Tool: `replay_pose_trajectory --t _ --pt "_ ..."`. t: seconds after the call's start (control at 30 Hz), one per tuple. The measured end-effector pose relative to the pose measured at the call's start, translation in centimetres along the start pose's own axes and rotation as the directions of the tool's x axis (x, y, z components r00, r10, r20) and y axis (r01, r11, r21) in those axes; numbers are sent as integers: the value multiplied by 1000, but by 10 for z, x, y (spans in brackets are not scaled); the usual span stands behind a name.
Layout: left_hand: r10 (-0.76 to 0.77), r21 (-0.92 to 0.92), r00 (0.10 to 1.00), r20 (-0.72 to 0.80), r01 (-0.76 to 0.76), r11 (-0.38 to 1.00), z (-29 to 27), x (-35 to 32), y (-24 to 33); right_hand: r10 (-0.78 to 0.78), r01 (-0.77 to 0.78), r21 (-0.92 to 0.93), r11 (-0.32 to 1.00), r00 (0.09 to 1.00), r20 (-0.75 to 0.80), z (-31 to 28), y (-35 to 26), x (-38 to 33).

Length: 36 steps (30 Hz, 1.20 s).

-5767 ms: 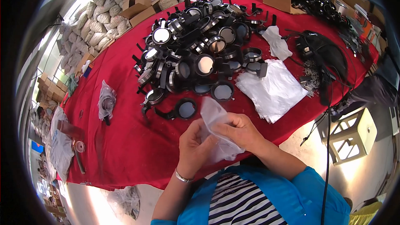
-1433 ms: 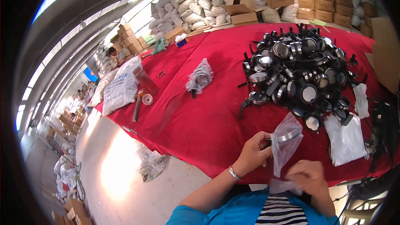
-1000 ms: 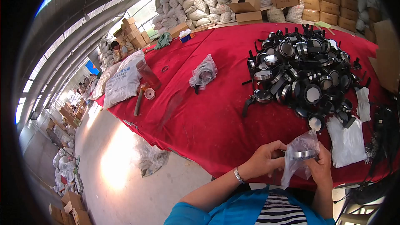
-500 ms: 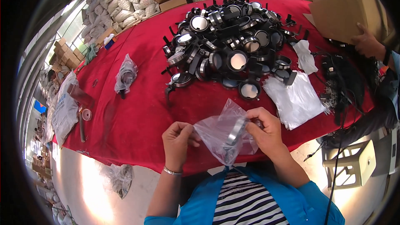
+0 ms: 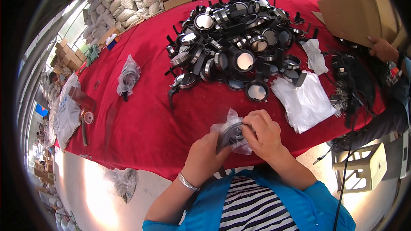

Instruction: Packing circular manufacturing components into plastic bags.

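Observation:
Near the table's front edge I hold a clear plastic bag (image 5: 227,125) with a round black-and-silver part (image 5: 233,133) inside it. My left hand (image 5: 206,154) is closed round the bag's left and lower side. At its upper right, my right hand (image 5: 263,134) pinches the bag and the part's rim; some fingertips are hidden. Beyond my hands lies a big heap of similar round parts (image 5: 245,61) with black handles. A stack of flat clear bags (image 5: 303,102) lies to the right of the heap. Another bagged part (image 5: 128,77) rests alone on the left.
A red cloth (image 5: 141,130) covers the table. On the left edge are a white sack (image 5: 66,115) and a tape roll (image 5: 88,117). At right, another person's hand (image 5: 383,50) touches a large carton (image 5: 359,15). A stool (image 5: 364,167) stands below, with cables nearby.
The part has slid down into the bag, which is now gathered closely around it. My left hand has moved right and taken hold of it. The other person's hand has shifted slightly lower.

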<state>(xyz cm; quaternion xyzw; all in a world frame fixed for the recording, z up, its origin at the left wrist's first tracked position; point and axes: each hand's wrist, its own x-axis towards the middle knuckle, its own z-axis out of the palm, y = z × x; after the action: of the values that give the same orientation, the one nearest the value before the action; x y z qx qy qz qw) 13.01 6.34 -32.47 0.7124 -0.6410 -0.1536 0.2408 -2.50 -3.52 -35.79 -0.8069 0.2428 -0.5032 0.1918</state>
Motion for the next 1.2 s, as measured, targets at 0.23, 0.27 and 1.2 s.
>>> replay_pose_trajectory --t 0.23,0.27,1.2 --pt "116 96 963 -242 -96 991 -13 -1 -62 165 -163 152 975 986 -1 0 6 4" --pt "167 134 938 -305 -132 982 -22 0 -81 169 -170 153 973 985 21 -1 10 2" --pt "-265 498 736 -623 635 591 -182 108 -363 315 -352 140 925 920 232 2 20 -5"
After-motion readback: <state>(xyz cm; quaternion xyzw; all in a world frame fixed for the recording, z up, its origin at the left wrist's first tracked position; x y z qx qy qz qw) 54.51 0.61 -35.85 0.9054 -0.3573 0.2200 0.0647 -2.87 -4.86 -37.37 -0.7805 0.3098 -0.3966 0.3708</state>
